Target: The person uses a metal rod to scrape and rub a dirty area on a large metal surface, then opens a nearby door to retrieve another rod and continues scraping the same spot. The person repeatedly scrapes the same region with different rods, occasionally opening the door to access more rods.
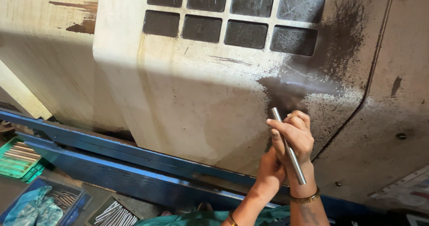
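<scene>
From the head camera, you have one slim steel rod (288, 146) pinched in your right hand (295, 139): the thumb and curled fingers (298, 118) are closed around its middle, so the rod stands tilted, its upper tip near the dark, grimy patch on the cream machine door (192, 96) and its lower end passing your wrist bangle (305, 198). Your left hand (270, 170) sits just behind and below the right, touching it; how its fingers stand you cannot tell, since the right hand hides them.

By the look of it, you are at the handling stage with a single rod held up before the door. Any next move calls for a steady grip, since the rod is smooth and thin.

Counted: one rod in hand, two hands, eight dark window panes (250, 33) in the door. At lower left sit one green tray (18, 159) of rods, one blue crate (67, 199) with a teal cloth (33, 210), and one loose bundle of rods (114, 213); the rods there are too many to count.
</scene>
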